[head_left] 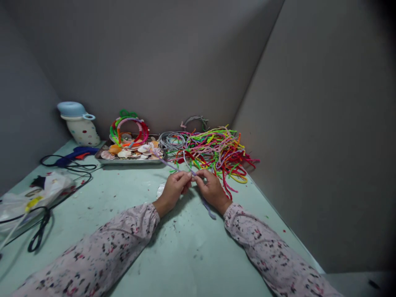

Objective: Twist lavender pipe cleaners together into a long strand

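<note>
My left hand (175, 189) and my right hand (212, 189) meet above the table, thumbs and fingertips pinched close together. Between them they grip a purple pipe cleaner (209, 209); one end slants up to the left and the other hangs below my right hand. A thin pale grey strand (185, 158) rises from the same spot, but how the two join is hidden by my fingers. Just beyond lies a tangled heap of coloured pipe cleaners (219, 146). A small whitish piece (160, 189), partly covered, lies beside my left hand.
A metal tray (133, 161) of seashells (125, 153) holds several colourful pipe-cleaner rings (145, 131). Near it are a grey coil (173, 141), a blue glue gun (76, 153), a bottle (82, 130), black cables (46, 220) and a plastic bag (58, 183). Grey partitions enclose the table (185, 255).
</note>
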`<action>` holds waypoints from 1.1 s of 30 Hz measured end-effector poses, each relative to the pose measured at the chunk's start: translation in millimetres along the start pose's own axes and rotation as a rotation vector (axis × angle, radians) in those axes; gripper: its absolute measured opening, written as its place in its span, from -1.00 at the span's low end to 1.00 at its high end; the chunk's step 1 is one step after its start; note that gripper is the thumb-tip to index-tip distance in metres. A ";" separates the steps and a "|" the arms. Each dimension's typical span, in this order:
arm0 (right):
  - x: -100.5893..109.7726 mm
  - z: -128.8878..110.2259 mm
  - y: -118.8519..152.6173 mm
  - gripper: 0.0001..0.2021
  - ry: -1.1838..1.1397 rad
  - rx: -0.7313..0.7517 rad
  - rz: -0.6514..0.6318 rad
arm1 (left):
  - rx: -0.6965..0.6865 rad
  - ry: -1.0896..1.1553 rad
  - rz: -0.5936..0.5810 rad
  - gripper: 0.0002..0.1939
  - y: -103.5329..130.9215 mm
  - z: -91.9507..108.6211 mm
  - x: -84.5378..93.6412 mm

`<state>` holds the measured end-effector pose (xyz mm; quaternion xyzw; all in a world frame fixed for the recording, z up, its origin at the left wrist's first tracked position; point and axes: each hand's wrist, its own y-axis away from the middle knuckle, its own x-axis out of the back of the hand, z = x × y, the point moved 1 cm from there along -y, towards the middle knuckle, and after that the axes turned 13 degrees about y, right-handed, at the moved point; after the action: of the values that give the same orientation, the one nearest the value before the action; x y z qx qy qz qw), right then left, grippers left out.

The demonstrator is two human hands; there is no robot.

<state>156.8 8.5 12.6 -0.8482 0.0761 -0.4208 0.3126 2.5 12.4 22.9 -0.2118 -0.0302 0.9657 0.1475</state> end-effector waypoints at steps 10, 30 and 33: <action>1.5 -1.5 -0.7 -0.88 0.019 0.028 -0.036 | 0.003 -0.044 0.081 -0.75 -5.4 -5.8 4.5; 1.8 -2.7 -1.5 -0.90 0.063 0.091 -0.039 | -0.134 -0.329 0.117 -0.77 -4.2 -7.7 6.2; 1.8 -2.6 -1.6 -0.91 0.070 0.104 -0.048 | -0.131 -0.375 0.151 -0.76 -5.5 -8.2 7.8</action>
<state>155.8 7.8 16.0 -0.8171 0.0446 -0.4609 0.3434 0.6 19.9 12.9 -0.0394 -0.1037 0.9924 0.0526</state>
